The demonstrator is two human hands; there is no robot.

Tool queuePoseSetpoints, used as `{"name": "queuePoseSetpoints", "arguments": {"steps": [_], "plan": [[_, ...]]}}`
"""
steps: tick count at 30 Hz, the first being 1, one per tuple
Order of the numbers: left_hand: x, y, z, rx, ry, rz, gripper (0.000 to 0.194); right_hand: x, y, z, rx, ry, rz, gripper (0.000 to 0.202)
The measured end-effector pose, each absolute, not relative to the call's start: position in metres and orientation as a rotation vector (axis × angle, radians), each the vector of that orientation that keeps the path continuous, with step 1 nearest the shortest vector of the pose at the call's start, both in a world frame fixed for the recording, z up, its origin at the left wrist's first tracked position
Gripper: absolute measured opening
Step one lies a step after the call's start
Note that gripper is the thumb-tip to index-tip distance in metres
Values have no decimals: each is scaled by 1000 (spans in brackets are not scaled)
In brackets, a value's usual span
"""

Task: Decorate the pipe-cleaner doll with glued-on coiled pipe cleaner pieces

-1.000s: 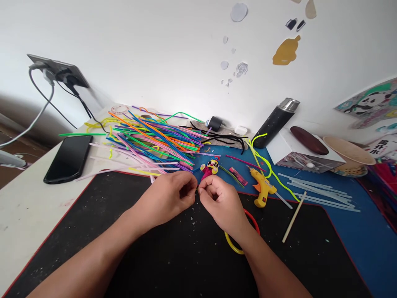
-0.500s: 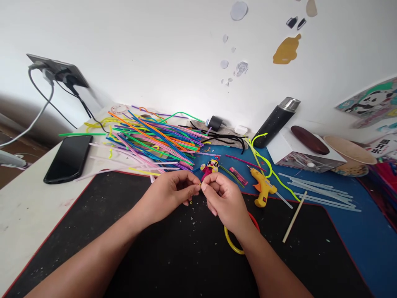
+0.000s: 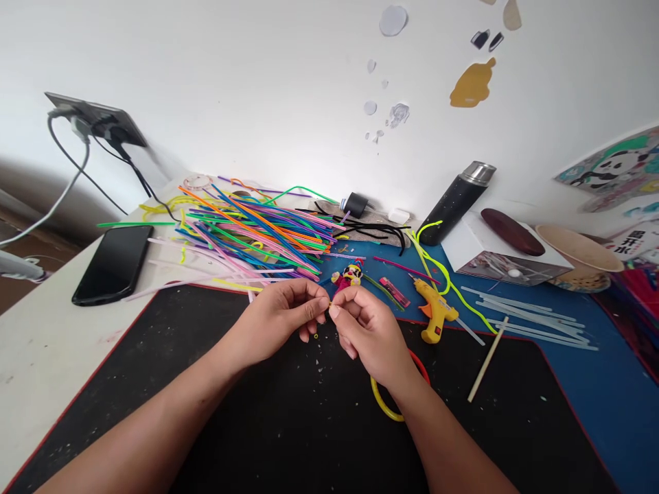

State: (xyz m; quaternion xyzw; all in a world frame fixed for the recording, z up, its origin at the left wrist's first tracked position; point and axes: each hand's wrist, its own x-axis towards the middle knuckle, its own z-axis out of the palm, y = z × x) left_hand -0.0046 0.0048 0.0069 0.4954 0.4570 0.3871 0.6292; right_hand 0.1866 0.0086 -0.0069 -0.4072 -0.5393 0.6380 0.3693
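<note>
Over the black mat (image 3: 288, 425), my left hand (image 3: 283, 319) and my right hand (image 3: 368, 329) meet fingertip to fingertip. Both are closed in a pinch around a tiny yellowish piece (image 3: 330, 306), too small to make out further. Just beyond my fingers lies a small pipe-cleaner doll (image 3: 352, 273) with a yellow face and magenta body, its lower part hidden behind my right hand. A little yellow ring (image 3: 316, 336) rests on the mat below my left fingers. Partly under my right wrist is a red and yellow hoop (image 3: 384, 405).
A heap of coloured pipe cleaners (image 3: 257, 233) lies at the back left, near a black phone (image 3: 114, 264). On the right are a yellow glue gun (image 3: 436, 312), clear glue sticks (image 3: 535, 315), a wooden stick (image 3: 487, 363), a black thermos (image 3: 456, 206) and a pink packet (image 3: 394, 292).
My hands stay pinched together with only slight finger movement. The whole view has shifted a little, and the objects on the table lie as before.
</note>
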Motion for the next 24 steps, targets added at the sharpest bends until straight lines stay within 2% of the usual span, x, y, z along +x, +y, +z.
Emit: {"name": "queuePoseSetpoints", "arguments": {"steps": [14, 24], "plan": [[-9, 7, 15, 1139, 1047, 745, 53, 190, 10, -1, -1141, -1526, 1495, 22], [-3, 5, 9, 1064, 1054, 774, 44, 186, 6, 0, -1233, -1501, 1461, 14]]}}
